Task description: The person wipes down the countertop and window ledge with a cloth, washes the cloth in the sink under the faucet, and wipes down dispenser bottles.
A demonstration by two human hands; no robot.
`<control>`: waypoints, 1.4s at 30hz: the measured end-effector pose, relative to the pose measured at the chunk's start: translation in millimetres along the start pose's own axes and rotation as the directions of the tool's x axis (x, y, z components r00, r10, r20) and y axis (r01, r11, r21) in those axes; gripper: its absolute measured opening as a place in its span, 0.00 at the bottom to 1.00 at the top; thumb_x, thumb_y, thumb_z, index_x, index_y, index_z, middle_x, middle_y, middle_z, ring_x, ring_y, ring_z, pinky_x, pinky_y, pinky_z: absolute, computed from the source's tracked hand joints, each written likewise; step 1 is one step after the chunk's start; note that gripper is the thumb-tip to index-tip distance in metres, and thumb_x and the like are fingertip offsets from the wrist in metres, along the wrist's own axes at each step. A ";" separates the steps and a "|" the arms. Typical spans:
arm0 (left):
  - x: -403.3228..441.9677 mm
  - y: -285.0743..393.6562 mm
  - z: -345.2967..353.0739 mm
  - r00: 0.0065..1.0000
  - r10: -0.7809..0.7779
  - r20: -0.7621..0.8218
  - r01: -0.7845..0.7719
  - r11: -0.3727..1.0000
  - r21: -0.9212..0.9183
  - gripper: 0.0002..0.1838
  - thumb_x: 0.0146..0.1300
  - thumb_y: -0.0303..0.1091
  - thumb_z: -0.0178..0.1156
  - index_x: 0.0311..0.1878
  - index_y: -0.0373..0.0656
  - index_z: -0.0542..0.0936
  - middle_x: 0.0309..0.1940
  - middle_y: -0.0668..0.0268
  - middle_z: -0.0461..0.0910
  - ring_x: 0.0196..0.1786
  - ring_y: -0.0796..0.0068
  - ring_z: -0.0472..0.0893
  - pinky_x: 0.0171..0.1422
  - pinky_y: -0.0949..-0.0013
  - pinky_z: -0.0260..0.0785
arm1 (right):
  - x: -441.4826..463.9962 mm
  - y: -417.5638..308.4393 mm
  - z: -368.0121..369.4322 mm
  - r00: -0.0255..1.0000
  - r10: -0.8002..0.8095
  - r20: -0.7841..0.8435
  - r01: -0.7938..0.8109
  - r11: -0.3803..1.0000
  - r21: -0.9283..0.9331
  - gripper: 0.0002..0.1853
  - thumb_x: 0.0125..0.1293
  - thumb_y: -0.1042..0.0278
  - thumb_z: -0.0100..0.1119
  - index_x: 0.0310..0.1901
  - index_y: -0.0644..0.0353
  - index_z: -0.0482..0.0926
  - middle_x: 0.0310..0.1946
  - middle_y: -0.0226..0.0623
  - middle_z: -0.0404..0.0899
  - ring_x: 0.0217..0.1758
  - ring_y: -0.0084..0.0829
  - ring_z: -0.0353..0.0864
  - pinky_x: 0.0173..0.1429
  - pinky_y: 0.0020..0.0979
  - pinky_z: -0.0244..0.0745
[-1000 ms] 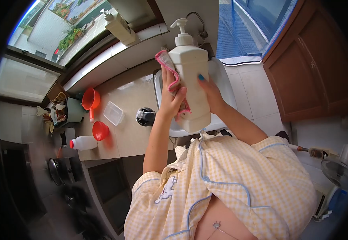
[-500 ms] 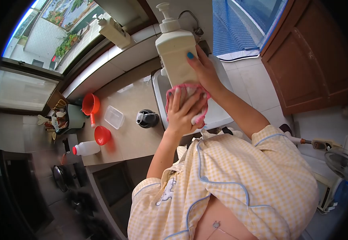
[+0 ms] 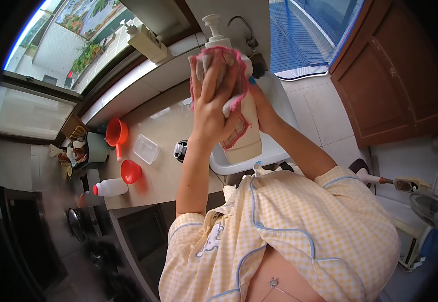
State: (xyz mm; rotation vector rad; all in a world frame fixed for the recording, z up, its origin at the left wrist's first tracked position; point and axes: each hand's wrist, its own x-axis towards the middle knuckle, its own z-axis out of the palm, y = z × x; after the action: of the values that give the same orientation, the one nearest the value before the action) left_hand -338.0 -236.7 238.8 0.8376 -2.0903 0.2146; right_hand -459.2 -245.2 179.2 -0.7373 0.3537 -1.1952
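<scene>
A large cream pump bottle [image 3: 249, 143] with a white pump top is held up over the white sink, slightly tilted. My right hand [image 3: 265, 108], blue nail polish on its thumb, grips the bottle's right side; its other fingers are hidden behind. Against the upper front of the bottle, my left hand [image 3: 213, 108] presses a pale cloth [image 3: 236, 83] with a pink edge, fingers spread over it. One corner of the cloth hangs down across the bottle's lower body. The sink [image 3: 284, 100] lies beneath, partly covered by my arms.
On the counter [image 3: 161, 186] are a red dipper [image 3: 115, 132], a clear plastic container [image 3: 146, 149], a red bowl-shaped item [image 3: 131, 171], a white bottle [image 3: 112, 187] and a dark jar [image 3: 180, 151]. A second pump bottle [image 3: 147, 43] stands on the window ledge. A faucet [image 3: 250, 43] rises behind the sink.
My left hand and the cloth have slid from the bottle's base up to its shoulder. The bottle has come lower and closer to me, and my right hand has shifted slightly down with it.
</scene>
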 end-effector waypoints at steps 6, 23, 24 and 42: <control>18.2 22.4 0.8 0.997 -0.077 -0.025 0.078 0.996 0.044 0.29 0.39 0.31 0.54 0.51 0.38 0.73 0.61 0.56 0.59 0.64 0.51 0.56 0.69 0.45 0.38 | 2.2 0.3 1.3 0.983 -0.175 -0.059 0.170 0.982 -0.077 0.25 0.60 0.50 0.48 0.52 0.60 0.64 0.46 0.34 0.68 0.49 0.23 0.68 0.50 0.26 0.66; 3.5 10.7 27.2 0.883 -0.465 -0.063 0.460 0.884 -0.081 0.34 0.54 0.47 0.56 0.63 0.45 0.60 0.60 0.46 0.58 0.53 0.49 0.70 0.50 0.61 0.69 | 3.9 18.9 -10.0 0.916 -0.188 -0.355 0.104 0.964 -0.244 0.25 0.57 0.62 0.57 0.51 0.65 0.60 0.42 0.38 0.68 0.43 0.24 0.69 0.46 0.25 0.67; 6.9 -1.2 29.9 0.894 -0.435 -0.108 0.427 0.899 -0.095 0.36 0.54 0.45 0.57 0.64 0.43 0.57 0.58 0.45 0.61 0.52 0.53 0.72 0.49 0.65 0.70 | 0.6 20.1 -8.0 0.915 -0.191 -0.355 0.105 0.963 -0.247 0.25 0.57 0.62 0.57 0.51 0.65 0.60 0.42 0.38 0.68 0.43 0.24 0.69 0.46 0.25 0.67; 45.2 -45.1 -5.2 0.733 -0.165 0.659 0.678 0.254 -0.690 0.21 0.37 0.29 0.67 0.38 0.38 0.74 0.33 0.68 0.76 0.37 0.81 0.75 0.45 0.74 0.67 | -14.8 -5.6 -15.5 0.923 -0.380 0.067 0.336 0.705 -0.625 0.45 0.33 0.70 0.69 0.58 0.62 0.57 0.47 0.37 0.67 0.51 0.28 0.68 0.55 0.28 0.64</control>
State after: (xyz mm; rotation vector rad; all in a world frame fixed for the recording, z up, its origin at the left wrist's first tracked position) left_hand -324.7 -290.8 270.4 0.7193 -1.7926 -1.5357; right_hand -477.8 -237.5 170.0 -1.4048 0.7123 -1.4898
